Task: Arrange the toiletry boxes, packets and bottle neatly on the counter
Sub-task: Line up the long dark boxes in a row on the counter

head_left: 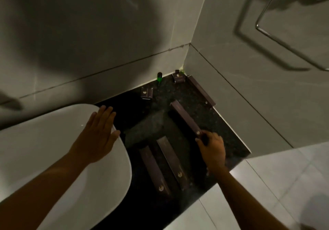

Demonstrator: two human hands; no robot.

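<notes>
On the dark speckled counter (pixel 160 123) my right hand (pixel 211 149) grips the near end of a long brown box (pixel 185 117) that points diagonally toward the far wall. Two more long brown boxes (pixel 154 171) (pixel 173 162) lie side by side near the front edge. A fourth long box (pixel 202 90) rests along the right wall. Two small square boxes sit further back: one mid-counter (pixel 147 93), one in the corner (pixel 179 78). A small green bottle (pixel 159 77) stands against the back wall. My left hand (pixel 98 133) lies flat and open on the basin rim.
A white basin (pixel 58 158) fills the left side beside the counter. Grey tiled walls meet at the far corner. A chrome towel rail (pixel 284 43) hangs on the right wall. Pale floor tiles (pixel 276 185) lie beyond the counter's right edge.
</notes>
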